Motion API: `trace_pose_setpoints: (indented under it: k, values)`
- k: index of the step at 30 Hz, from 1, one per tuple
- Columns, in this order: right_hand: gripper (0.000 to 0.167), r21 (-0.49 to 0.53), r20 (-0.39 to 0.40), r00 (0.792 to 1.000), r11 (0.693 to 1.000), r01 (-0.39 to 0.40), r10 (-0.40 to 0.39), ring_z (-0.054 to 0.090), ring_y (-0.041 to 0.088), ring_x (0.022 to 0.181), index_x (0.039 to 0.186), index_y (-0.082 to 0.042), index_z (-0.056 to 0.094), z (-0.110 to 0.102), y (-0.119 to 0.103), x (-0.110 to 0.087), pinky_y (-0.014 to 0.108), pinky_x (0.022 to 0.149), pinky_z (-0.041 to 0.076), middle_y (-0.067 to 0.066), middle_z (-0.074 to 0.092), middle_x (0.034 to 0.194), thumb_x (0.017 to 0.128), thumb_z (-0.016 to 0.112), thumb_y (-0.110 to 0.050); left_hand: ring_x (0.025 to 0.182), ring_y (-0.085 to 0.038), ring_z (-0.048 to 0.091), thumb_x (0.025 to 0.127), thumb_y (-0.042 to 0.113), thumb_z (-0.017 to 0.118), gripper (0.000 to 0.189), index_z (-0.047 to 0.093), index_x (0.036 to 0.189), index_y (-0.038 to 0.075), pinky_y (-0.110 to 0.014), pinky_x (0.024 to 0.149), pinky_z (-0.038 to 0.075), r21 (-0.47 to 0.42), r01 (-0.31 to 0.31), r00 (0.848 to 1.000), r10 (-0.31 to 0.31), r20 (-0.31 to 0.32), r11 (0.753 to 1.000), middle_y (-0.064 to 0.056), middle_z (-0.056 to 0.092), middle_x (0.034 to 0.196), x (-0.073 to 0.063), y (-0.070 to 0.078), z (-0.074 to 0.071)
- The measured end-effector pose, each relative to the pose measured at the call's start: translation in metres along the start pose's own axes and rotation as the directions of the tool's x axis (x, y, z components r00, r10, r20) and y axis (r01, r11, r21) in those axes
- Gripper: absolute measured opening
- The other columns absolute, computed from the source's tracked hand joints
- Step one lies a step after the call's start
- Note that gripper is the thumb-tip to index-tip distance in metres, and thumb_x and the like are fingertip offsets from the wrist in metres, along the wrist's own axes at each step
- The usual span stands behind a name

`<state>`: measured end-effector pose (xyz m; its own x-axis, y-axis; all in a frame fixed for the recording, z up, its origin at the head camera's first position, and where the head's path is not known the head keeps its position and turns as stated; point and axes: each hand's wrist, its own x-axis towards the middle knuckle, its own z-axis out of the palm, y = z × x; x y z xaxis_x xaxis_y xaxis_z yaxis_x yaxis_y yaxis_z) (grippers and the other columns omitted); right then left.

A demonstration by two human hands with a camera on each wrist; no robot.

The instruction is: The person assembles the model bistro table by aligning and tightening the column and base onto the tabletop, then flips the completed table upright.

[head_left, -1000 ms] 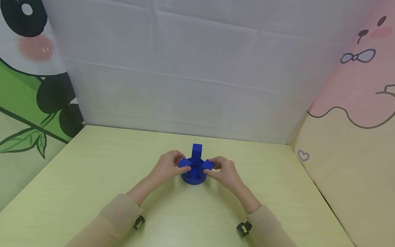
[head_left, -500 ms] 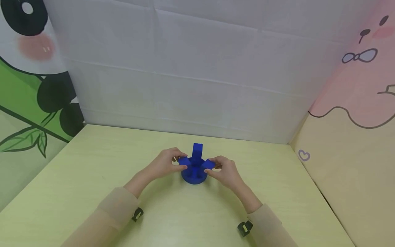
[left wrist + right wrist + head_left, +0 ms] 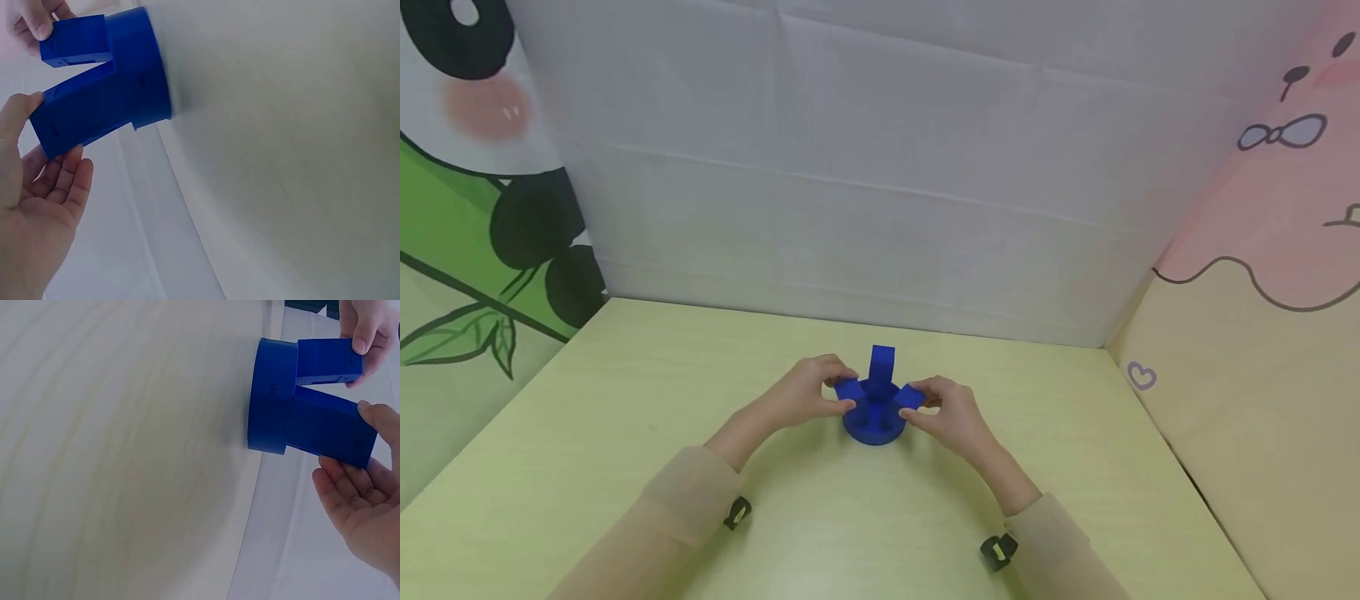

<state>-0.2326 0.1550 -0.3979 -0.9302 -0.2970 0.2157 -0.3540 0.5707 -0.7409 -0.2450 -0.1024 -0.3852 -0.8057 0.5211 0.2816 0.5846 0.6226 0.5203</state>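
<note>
A round blue base (image 3: 874, 433) stands on the table, with three blue rectangular blocks rising from it. My left hand (image 3: 801, 393) pinches the top of the left block (image 3: 848, 390) between thumb and fingers. On the other side, my right hand (image 3: 951, 417) pinches the top of the right block (image 3: 911, 397). Both held blocks lean outward; the rear block (image 3: 882, 364) stands untouched at the back of the base. In the left wrist view, the lower end of the left block (image 3: 81, 115) meets the rim of the base (image 3: 140, 69). The right block (image 3: 331, 428) likewise meets it in the right wrist view.
The pale yellow tabletop (image 3: 820, 533) runs back to a white cloth wall (image 3: 865, 208). Side panels with cartoon prints, a green-and-black one (image 3: 535, 225) and a pink-and-cream one (image 3: 1247, 350), border the table. Each sleeve cuff has a small black device (image 3: 998, 552) beside it.
My left hand and forearm have shifted slightly away from me, the left block turning a little with the hand. My right hand keeps its pinch on the right block. The base stays in place.
</note>
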Motion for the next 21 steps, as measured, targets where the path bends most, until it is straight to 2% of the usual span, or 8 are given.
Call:
trace_pose_setpoints:
  k: [5, 12, 16, 21]
  values:
    - [0.037, 0.002, -0.014, 1.000, 1.000, 0.028, -0.028, 0.067, 0.024, 0.086, 0.110, -0.003, 0.067, 0.000, 0.001, -0.001, 0.037, 0.078, 0.055, 0.006, 0.068, 0.096, 0.078, 0.078, -0.020, 0.090, -0.015, 0.057, 0.082, 0.026, 0.073, 0.042, 0.062, 0.116, 0.004, -0.038, 0.082, 0.052, 0.002, 0.061, 0.998, -0.061, -0.018, 0.998, -0.002, 0.062, 0.100, -0.005, 0.002, 0.007]
    - [0.040, -0.039, -0.023, 0.999, 0.999, 0.028, -0.029, 0.067, 0.024, 0.090, 0.115, -0.005, 0.065, 0.002, 0.000, -0.005, 0.037, 0.080, 0.054, 0.005, 0.066, 0.098, 0.081, 0.076, -0.021, 0.088, -0.015, 0.059, 0.079, 0.023, 0.076, 0.048, 0.058, 0.120, 0.004, -0.030, 0.078, 0.051, 0.033, 0.116, 0.993, -0.115, -0.034, 0.993, -0.007, 0.062, 0.109, -0.008, 0.008, 0.013]
    - [0.048, -0.075, -0.026, 0.996, 0.994, 0.082, -0.085, 0.065, 0.028, 0.093, 0.125, -0.006, 0.059, 0.003, -0.002, -0.007, 0.043, 0.082, 0.053, 0.009, 0.064, 0.104, 0.082, 0.074, -0.021, 0.086, -0.015, 0.059, 0.079, 0.021, 0.076, 0.047, 0.059, 0.119, 0.003, -0.029, 0.076, 0.052, 0.057, 0.146, 0.988, -0.143, -0.052, 0.988, -0.008, 0.062, 0.109, -0.007, 0.012, 0.014]
    - [0.063, -0.151, -0.053, 0.982, 0.973, 0.173, -0.182, 0.060, 0.023, 0.102, 0.135, -0.012, 0.050, 0.002, -0.004, -0.013, 0.042, 0.088, 0.050, 0.008, 0.058, 0.120, 0.080, 0.077, -0.025, 0.084, -0.014, 0.060, 0.078, 0.022, 0.076, 0.046, 0.060, 0.117, 0.004, -0.028, 0.074, 0.052, 0.061, 0.183, 0.981, -0.179, -0.069, 0.981, -0.007, 0.063, 0.106, -0.004, 0.017, 0.013]
